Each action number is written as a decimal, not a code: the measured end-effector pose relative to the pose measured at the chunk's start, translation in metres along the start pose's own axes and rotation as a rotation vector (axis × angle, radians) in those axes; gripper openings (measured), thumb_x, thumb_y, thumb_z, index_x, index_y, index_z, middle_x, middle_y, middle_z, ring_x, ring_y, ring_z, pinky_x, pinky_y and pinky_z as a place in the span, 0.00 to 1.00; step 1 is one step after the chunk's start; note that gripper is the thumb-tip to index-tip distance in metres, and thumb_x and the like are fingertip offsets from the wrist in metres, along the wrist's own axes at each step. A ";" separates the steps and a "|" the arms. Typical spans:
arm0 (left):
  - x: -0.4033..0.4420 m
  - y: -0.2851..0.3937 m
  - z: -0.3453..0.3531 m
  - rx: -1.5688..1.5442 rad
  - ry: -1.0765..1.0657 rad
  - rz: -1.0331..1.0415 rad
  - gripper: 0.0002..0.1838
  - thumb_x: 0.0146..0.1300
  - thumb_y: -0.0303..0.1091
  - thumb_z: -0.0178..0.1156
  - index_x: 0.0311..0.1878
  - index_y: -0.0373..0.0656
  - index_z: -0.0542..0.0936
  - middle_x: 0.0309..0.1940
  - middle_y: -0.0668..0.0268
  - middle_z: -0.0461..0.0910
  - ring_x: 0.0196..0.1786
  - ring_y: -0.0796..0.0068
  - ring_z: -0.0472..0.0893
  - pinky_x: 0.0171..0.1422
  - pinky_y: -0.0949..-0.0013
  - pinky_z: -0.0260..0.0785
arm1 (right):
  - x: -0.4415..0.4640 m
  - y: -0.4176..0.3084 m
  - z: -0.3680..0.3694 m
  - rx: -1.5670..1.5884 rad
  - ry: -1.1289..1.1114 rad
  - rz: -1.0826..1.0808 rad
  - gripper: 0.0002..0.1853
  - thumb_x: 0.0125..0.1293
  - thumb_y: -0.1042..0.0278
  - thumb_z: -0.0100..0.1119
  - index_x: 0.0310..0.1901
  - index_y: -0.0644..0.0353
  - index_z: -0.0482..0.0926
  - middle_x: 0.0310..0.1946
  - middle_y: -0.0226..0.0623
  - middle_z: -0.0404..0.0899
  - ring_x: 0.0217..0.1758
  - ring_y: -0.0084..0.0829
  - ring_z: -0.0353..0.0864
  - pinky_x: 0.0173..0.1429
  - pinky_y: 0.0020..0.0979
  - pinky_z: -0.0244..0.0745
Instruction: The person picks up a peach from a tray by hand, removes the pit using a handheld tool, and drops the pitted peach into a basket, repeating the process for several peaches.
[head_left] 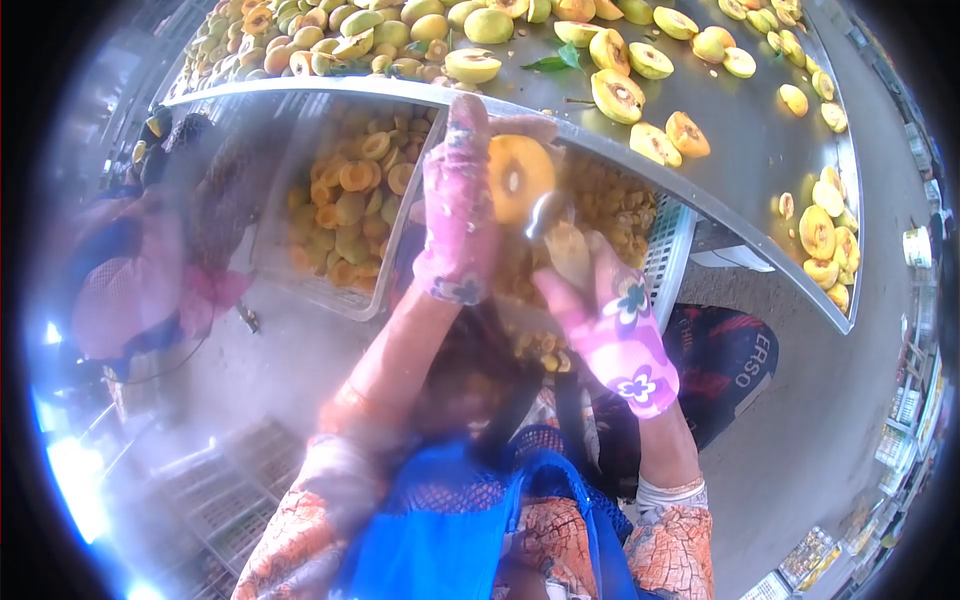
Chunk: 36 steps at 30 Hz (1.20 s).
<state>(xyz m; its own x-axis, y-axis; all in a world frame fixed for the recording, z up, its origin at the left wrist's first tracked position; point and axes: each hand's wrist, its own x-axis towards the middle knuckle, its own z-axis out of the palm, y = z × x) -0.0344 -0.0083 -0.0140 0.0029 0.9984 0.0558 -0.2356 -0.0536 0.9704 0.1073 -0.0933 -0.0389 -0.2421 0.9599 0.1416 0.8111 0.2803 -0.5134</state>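
My left hand point(457, 220), in a pink glove, holds up a peach half point(521, 180) with its orange cut face and pale centre showing. Its thumb points upward near the metal table's edge. My right hand point(622, 335), in a pink flowered glove, is closed round the wooden handle of a small pitting tool point(568, 252). The tool's curved, shiny metal end point(541, 215) is just below the peach half, blurred; whether they touch I cannot tell. Beneath both hands is a crate point(676, 250) with pale brownish pieces, partly hidden.
The metal table point(545, 95) bears many cut peaches point(617, 95) and a green leaf point(555, 60). Left of my hands stands a crate point(385, 265) of orange halves. A co-worker's pink-sleeved arm point(190, 290) is at far left, blurred. Stacked crates point(225, 490) stand at lower left.
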 end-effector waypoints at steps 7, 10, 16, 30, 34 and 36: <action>-0.024 0.000 0.012 0.091 0.041 -0.018 0.30 0.71 0.55 0.44 0.40 0.34 0.81 0.25 0.69 0.78 0.26 0.83 0.74 0.28 0.77 0.66 | 0.003 0.005 -0.008 -0.281 0.203 -0.421 0.23 0.61 0.59 0.62 0.55 0.61 0.71 0.34 0.51 0.80 0.35 0.52 0.81 0.39 0.44 0.77; -0.023 -0.001 0.013 0.120 0.015 -0.006 0.30 0.71 0.56 0.44 0.39 0.34 0.82 0.25 0.69 0.77 0.25 0.83 0.73 0.27 0.77 0.63 | 0.003 0.004 -0.010 0.268 0.138 -0.061 0.22 0.61 0.61 0.62 0.55 0.60 0.72 0.30 0.49 0.79 0.33 0.48 0.81 0.37 0.41 0.77; -0.021 -0.003 0.007 0.198 -0.124 0.038 0.28 0.72 0.52 0.44 0.39 0.35 0.82 0.24 0.67 0.79 0.25 0.81 0.73 0.29 0.73 0.66 | -0.002 0.015 -0.009 0.263 -0.013 -0.129 0.22 0.60 0.62 0.62 0.54 0.60 0.72 0.26 0.47 0.76 0.28 0.44 0.79 0.33 0.39 0.75; -0.055 -0.019 0.010 -0.354 0.042 -0.119 0.36 0.68 0.64 0.42 0.55 0.35 0.73 0.48 0.55 0.77 0.44 0.65 0.79 0.54 0.65 0.71 | 0.002 0.015 -0.013 0.564 -0.339 0.075 0.22 0.62 0.59 0.59 0.53 0.63 0.71 0.40 0.53 0.78 0.43 0.53 0.78 0.45 0.44 0.73; -0.058 -0.016 0.001 -0.073 -0.008 0.078 0.35 0.68 0.63 0.44 0.46 0.33 0.78 0.39 0.55 0.80 0.30 0.71 0.80 0.37 0.72 0.74 | -0.009 0.013 -0.001 0.445 -0.346 0.027 0.23 0.61 0.59 0.59 0.54 0.62 0.70 0.38 0.54 0.77 0.40 0.51 0.79 0.41 0.43 0.75; -0.046 -0.016 -0.004 0.059 -0.100 0.196 0.35 0.68 0.63 0.45 0.41 0.33 0.81 0.33 0.57 0.81 0.26 0.73 0.80 0.32 0.74 0.73 | -0.007 0.012 -0.002 0.502 -0.329 -0.007 0.22 0.61 0.62 0.59 0.55 0.61 0.70 0.44 0.56 0.75 0.37 0.50 0.78 0.40 0.42 0.76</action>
<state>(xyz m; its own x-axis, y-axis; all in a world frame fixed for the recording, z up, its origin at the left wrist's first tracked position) -0.0342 -0.0529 -0.0331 0.0599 0.9625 0.2646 -0.1839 -0.2499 0.9506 0.1198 -0.0972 -0.0442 -0.4640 0.8821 -0.0818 0.4775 0.1712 -0.8618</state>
